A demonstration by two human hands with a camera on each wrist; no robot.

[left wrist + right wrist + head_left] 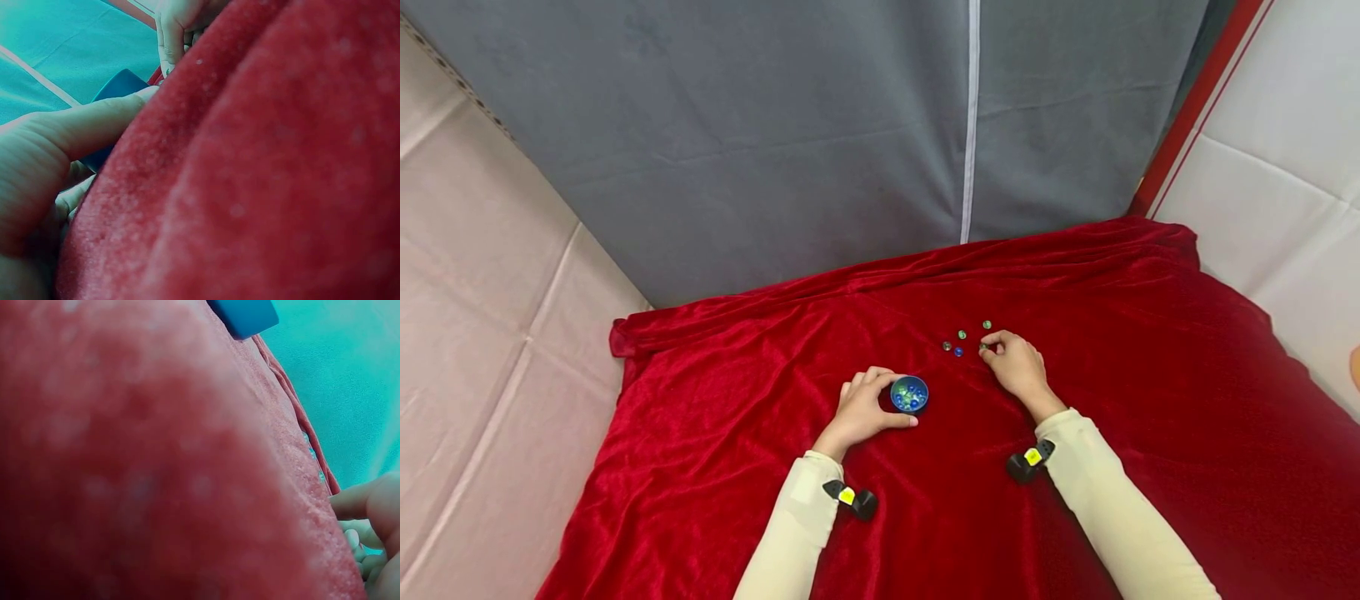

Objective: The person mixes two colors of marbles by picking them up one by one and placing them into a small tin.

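A small blue bowl [909, 395] with several blue and green glass marbles in it stands on the red cloth. My left hand [863, 407] holds the bowl from its left side, thumb at the near side and index finger at the far side. In the left wrist view the thumb [106, 122] lies against the blue wall. Farther right, my right hand [1018, 367] pinches a dark greenish marble [982, 346] between thumb and index finger, down at the cloth. Beside it lie green marbles [962, 334], a brownish marble [947, 345] and a blue marble [958, 352].
Red velvety cloth [737, 433] with folds covers the table. A grey curtain [790, 167] hangs behind, and pale panels [482, 317] stand on both sides. Cloth fills most of both wrist views and hides the fingertips in part.
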